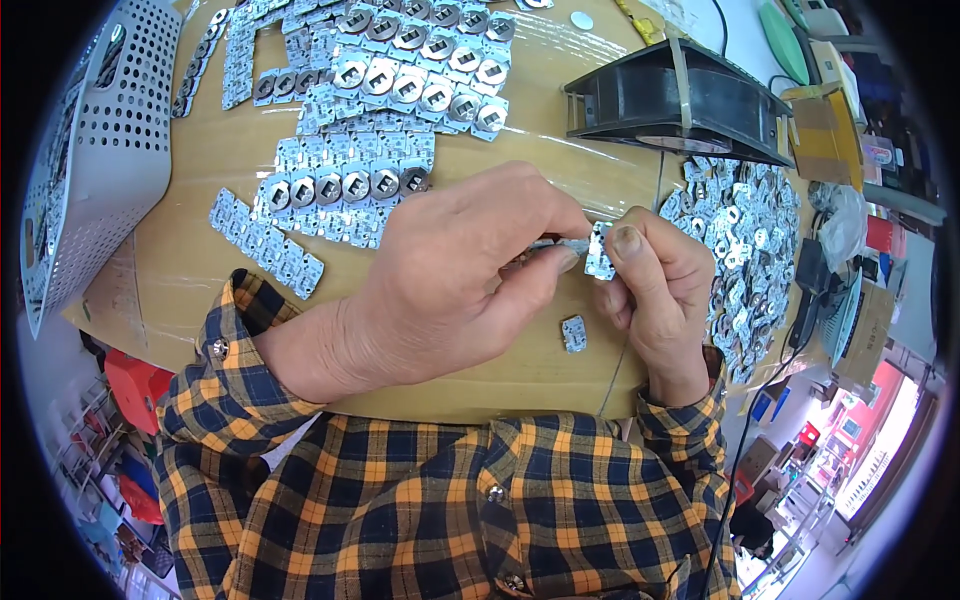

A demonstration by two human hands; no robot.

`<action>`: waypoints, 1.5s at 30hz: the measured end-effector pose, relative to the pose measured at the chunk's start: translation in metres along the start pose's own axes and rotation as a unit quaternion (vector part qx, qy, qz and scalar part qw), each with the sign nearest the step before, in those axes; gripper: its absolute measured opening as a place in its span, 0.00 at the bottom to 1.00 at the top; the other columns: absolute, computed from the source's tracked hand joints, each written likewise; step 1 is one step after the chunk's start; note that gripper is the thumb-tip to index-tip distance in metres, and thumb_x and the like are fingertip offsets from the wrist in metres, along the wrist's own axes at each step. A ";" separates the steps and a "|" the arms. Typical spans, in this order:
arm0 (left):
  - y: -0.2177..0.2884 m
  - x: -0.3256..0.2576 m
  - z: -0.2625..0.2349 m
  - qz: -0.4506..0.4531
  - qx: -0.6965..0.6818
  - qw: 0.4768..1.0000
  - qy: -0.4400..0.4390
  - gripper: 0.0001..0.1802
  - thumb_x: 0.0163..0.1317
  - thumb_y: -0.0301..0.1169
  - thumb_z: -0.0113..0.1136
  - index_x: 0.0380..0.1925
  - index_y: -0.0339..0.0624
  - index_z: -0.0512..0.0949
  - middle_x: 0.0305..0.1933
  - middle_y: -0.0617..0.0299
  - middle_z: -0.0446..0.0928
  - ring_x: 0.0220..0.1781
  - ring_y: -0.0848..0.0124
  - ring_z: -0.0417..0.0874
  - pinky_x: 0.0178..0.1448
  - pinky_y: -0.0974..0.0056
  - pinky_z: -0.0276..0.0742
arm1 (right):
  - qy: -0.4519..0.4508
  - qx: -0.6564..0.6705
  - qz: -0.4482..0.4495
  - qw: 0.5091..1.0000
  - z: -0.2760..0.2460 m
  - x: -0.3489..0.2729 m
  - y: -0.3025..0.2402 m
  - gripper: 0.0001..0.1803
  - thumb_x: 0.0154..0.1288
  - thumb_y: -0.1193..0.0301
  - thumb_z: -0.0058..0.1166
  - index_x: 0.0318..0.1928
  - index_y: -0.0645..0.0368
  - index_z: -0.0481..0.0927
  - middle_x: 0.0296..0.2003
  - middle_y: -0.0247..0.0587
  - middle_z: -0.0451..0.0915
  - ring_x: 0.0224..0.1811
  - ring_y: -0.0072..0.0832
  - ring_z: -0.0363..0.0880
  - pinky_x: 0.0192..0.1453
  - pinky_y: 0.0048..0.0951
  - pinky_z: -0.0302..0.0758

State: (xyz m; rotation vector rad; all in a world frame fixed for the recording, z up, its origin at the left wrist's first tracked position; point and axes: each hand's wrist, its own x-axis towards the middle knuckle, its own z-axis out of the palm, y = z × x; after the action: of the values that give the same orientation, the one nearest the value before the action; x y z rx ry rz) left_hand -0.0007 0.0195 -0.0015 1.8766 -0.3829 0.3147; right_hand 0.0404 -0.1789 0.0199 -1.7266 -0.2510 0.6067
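My left hand (455, 270) is closed around a strip of small circuit boards, mostly hidden by the fingers; its end (572, 244) shows between thumb and forefinger. My right hand (662, 290) pinches a small white circuit board (599, 252) between thumb and curled fingers, right at that end. Whether this board is still joined to the strip I cannot tell. Just below the hands, a single loose circuit board (573, 334) lies on the table. Left of my left wrist rests a separate strip of boards (266, 244).
Stacked board strips with round metal coin-cell holders (425, 60) cover the far left of the brown table (480, 385). A heap of single boards (735, 260) lies at right. Behind it sits a black fan (680, 105). A perforated white basket (120, 150) stands at left.
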 end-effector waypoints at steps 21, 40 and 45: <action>0.003 0.001 -0.003 -0.229 -0.263 0.936 -0.057 0.09 0.63 0.22 0.58 0.43 0.33 0.79 0.42 0.62 0.81 0.34 0.80 0.81 0.36 0.75 0.78 | 0.021 -0.150 -0.121 0.981 -0.015 -0.002 -0.005 0.14 0.72 0.69 0.49 0.28 0.64 0.76 0.19 0.31 0.73 0.17 0.15 0.66 0.22 0.20 0.61; 0.004 0.009 -0.011 -0.336 -0.462 0.813 -0.114 0.09 0.65 0.30 0.63 0.36 0.36 0.75 0.28 0.65 0.78 0.25 0.83 0.78 0.25 0.77 0.70 | -0.097 0.307 0.061 0.945 -0.002 0.001 0.001 0.18 0.76 0.64 0.45 0.28 0.60 0.71 0.14 0.29 0.66 0.11 0.12 0.56 0.16 0.17 0.53; -0.003 -0.001 -0.003 -0.161 -0.226 0.959 -0.056 0.07 0.64 0.24 0.60 0.40 0.33 0.76 0.30 0.61 0.79 0.26 0.78 0.79 0.27 0.74 0.73 | -0.010 0.152 0.012 0.988 -0.005 0.001 0.005 0.18 0.76 0.65 0.45 0.27 0.60 0.72 0.15 0.28 0.68 0.12 0.11 0.59 0.17 0.16 0.54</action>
State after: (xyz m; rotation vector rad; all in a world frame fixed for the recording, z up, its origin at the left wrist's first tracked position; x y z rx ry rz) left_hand -0.0002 0.0233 -0.0034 1.4750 -0.1960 -0.0971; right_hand 0.0432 -0.1843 0.0156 -1.4325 -0.1434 0.6439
